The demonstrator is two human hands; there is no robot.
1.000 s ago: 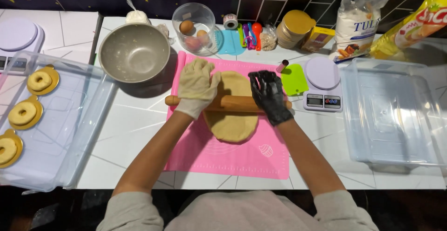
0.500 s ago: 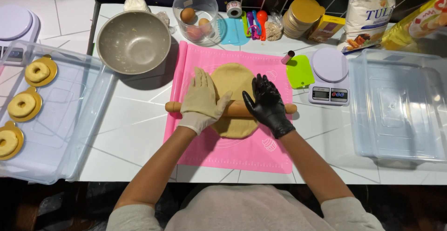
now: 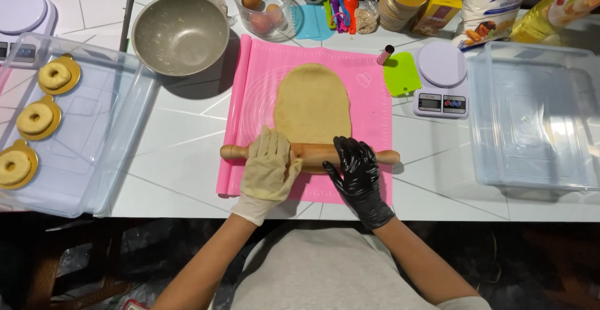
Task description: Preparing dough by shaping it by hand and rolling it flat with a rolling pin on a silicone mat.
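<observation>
1. Since the earlier pictures, the wooden rolling pin (image 3: 310, 154) is coming back toward the person, and now it is lying at the near end of the dough, which is looking longer than before.
2. The left hand in a cream-coloured glove (image 3: 269, 167) is pressing flat on the left part of the pin, fingers together, not closing around it.
3. The right hand in a black glove (image 3: 357, 171) is resting on the right part in the same way, with fingers a little spread; the right handle is sticking out beyond it.
4. The flat oval sheet of pale yellow dough (image 3: 312, 102) is lying on the pink silicone baking mat (image 3: 250, 91), reaching from the pin away toward the far edge of the mat.
5. Beside the mat, a grey metal mixing bowl (image 3: 180, 33) is standing to the left and a white kitchen scale (image 3: 441, 80) to the right, on the white tiled table (image 3: 181, 141).
6. I am judging that the pin is already near the front edge of the mat; if the hands are pulling further, it could roll off the dough and drag the thin end, or the mat could slide on the smooth table.
</observation>
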